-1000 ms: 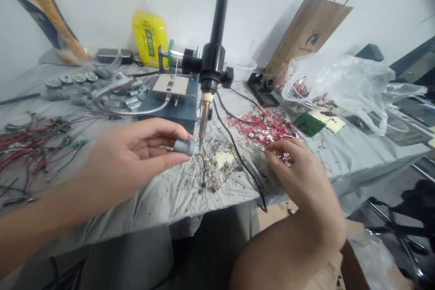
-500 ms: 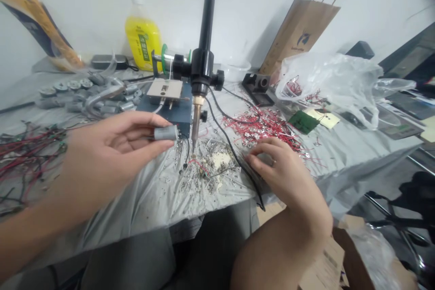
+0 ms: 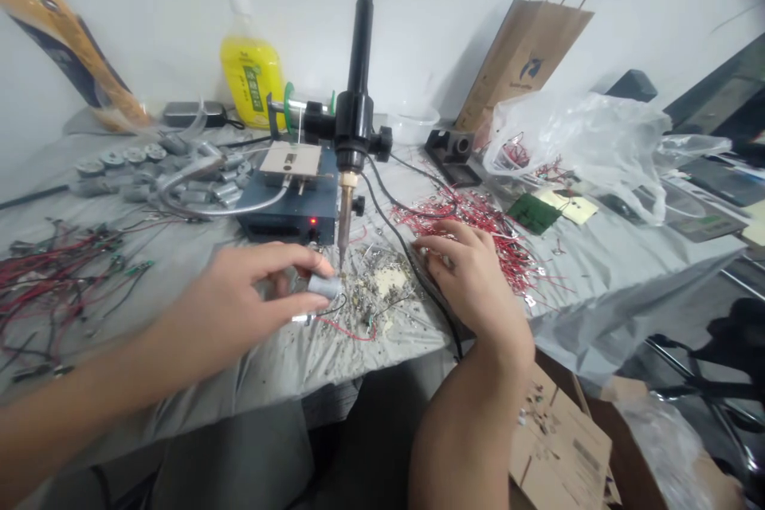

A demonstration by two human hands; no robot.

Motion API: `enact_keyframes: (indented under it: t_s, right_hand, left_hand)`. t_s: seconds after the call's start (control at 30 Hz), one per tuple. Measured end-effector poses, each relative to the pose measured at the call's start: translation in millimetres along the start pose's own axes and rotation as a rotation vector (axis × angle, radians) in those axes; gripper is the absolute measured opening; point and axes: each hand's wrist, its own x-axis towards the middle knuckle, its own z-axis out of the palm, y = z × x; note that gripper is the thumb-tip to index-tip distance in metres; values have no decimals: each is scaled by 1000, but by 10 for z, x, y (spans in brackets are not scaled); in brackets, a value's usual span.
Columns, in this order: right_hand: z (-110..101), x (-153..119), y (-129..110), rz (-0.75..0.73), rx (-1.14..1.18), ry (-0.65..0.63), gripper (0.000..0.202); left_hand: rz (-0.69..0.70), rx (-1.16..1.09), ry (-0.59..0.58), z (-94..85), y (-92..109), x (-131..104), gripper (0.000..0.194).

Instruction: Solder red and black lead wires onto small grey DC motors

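My left hand (image 3: 254,287) pinches a small grey cylindrical motor (image 3: 324,287) between thumb and fingers. The motor's end lies right by the tip of the soldering iron (image 3: 343,243), which is clamped pointing down in a black holder (image 3: 354,127); whether they touch I cannot tell. Under the motor a red wire (image 3: 350,332) curves over the table. My right hand (image 3: 469,275) hovers at the near edge of a heap of red wires (image 3: 472,215) with metal ends. Its fingers are curled together, and what they hold, if anything, is too small to make out.
Behind the iron sit a blue soldering station (image 3: 287,215) and a solder spool (image 3: 288,107). Several grey motors (image 3: 137,175) and loose wires (image 3: 53,279) lie left. A black cable (image 3: 418,271) crosses the table between my hands. A clear plastic bag (image 3: 574,135) stands right.
My left hand has brought the motor down and to the right, close to the iron's tip. My right hand has shifted slightly left and up, nearer the red wires.
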Motion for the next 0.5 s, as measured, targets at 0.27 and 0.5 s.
enact_keyframes:
  t_s: [0.27,0.5]
  right_hand:
    - [-83,52,68,-77,102,136,16]
    - [-193,36,18,-99,173,273,10]
  left_hand:
    - [194,53,-53,120,-168,-10,18]
    - [375,179,-89,35,-276,47,26]
